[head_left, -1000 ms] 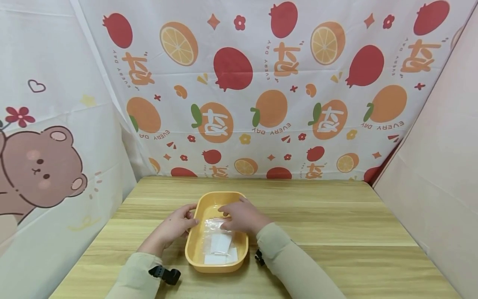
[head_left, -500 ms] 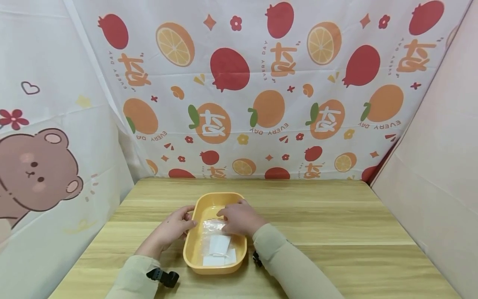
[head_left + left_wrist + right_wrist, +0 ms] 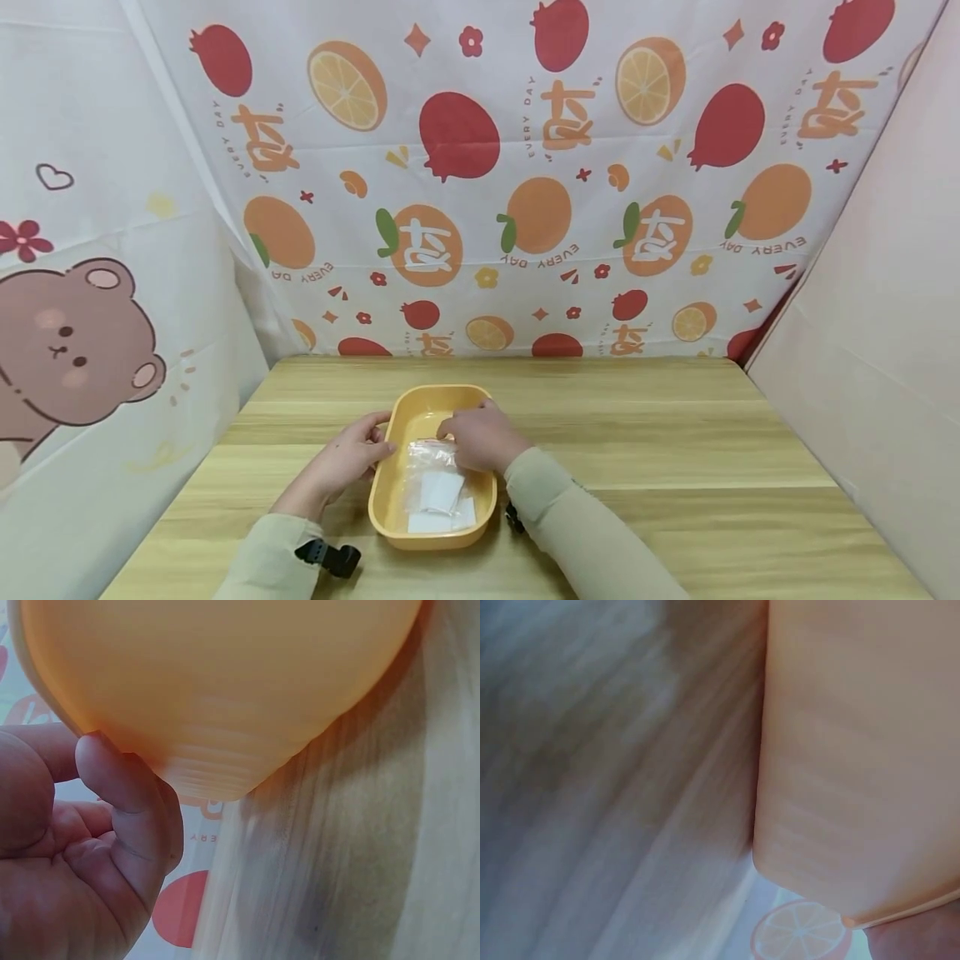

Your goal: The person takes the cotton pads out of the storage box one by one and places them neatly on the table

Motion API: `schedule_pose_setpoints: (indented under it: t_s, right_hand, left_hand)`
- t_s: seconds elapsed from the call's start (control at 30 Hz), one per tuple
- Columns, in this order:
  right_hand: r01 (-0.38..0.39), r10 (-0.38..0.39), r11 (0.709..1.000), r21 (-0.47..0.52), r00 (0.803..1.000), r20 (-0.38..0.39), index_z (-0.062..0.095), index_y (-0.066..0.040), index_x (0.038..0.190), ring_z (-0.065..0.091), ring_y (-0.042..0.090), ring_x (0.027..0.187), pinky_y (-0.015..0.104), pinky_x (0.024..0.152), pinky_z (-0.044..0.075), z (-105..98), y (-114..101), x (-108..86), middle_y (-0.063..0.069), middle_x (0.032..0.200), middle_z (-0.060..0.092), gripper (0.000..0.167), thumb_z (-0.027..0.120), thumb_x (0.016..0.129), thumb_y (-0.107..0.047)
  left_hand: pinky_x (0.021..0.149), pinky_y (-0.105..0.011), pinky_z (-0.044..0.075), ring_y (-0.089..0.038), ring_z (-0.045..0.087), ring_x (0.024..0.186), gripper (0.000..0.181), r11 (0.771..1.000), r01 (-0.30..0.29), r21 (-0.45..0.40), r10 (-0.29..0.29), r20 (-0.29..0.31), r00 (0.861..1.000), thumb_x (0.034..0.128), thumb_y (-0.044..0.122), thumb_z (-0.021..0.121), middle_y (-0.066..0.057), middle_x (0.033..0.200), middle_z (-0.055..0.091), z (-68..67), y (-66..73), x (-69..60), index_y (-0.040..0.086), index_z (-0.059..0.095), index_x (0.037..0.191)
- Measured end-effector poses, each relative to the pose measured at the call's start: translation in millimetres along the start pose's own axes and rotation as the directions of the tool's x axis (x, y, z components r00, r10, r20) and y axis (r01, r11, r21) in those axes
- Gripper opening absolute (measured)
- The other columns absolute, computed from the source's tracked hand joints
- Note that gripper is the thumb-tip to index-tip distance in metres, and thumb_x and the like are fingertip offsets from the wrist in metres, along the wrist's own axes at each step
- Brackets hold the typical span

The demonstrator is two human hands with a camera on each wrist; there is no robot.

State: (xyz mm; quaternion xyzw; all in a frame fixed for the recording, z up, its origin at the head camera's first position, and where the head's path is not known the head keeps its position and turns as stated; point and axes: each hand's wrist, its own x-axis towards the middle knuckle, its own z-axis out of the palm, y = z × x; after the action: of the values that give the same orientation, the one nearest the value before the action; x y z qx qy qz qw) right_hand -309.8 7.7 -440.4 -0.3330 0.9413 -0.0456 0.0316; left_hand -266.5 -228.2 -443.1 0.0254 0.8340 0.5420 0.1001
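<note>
1. I see white sheets [image 3: 431, 522] at the near end of the yellow tray [image 3: 431, 542], which sits on the tabletop [image 3: 660, 442].
2. Beyond them, a clear bag [image 3: 429, 457] lies in the tray.
3. My left grip [image 3: 348, 457] is clasped on the tray's left wall.
4. My right grip [image 3: 486, 439] reaches over the right rim, fingers at the bag; I can't tell whether they pinch it.
</note>
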Motion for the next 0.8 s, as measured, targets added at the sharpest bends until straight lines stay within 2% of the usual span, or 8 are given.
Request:
schedule_pose_setpoints:
  t_s: [0.17,0.43,0.67,0.8]
  right_hand:
    - [-0.011,0.010,0.999,0.046,1.000,0.017,0.073,-0.035,0.118,0.061,0.002,0.105,0.047,0.116,0.022,2.0,2.0,0.4,-0.018,0.111,0.070,0.049,0.067,0.079,-0.005]
    - [0.006,-0.005,0.999,0.049,1.000,-0.016,0.074,-0.032,0.113,0.059,-0.001,0.087,0.045,0.112,0.027,6.0,6.5,4.7,-0.020,0.100,0.069,0.039,0.073,0.079,-0.012]
    - [0.058,-0.058,0.998,-0.007,0.995,-0.084,0.073,-0.028,0.096,0.059,0.003,0.085,0.040,0.100,0.037,5.3,5.9,1.4,-0.016,0.091,0.066,0.012,0.066,0.089,-0.020]
    - [0.060,-0.055,0.997,0.040,0.993,-0.107,0.076,-0.028,0.101,0.060,0.002,0.087,0.041,0.103,0.036,2.6,5.4,-1.9,-0.018,0.095,0.069,0.016,0.064,0.093,-0.022]
  left_hand:
    - [0.060,-0.040,0.053,-0.024,0.056,0.076,0.058,1.000,-0.007,-0.005,0.007,0.011,1.000,0.0996,0.005,0.060,-0.015,0.101,0.048,0.3,-0.4,0.5,0.003,0.037,0.153]
    - [0.061,-0.038,0.054,-0.025,0.057,0.078,0.056,1.000,-0.005,-0.008,0.005,-0.004,1.000,0.0996,0.005,0.059,-0.015,0.102,0.048,-0.3,0.1,1.1,0.005,0.039,0.152]
    - [0.061,-0.038,0.053,-0.025,0.058,0.079,0.055,1.000,0.004,0.003,-0.004,-0.007,1.000,0.1006,0.007,0.060,-0.015,0.103,0.048,-0.6,-0.6,1.6,0.007,0.040,0.152]
    - [0.061,-0.038,0.054,-0.025,0.059,0.079,0.055,1.000,0.001,-0.001,-0.001,-0.005,1.000,0.1008,0.007,0.059,-0.015,0.103,0.048,-0.3,-0.9,1.7,0.007,0.040,0.152]
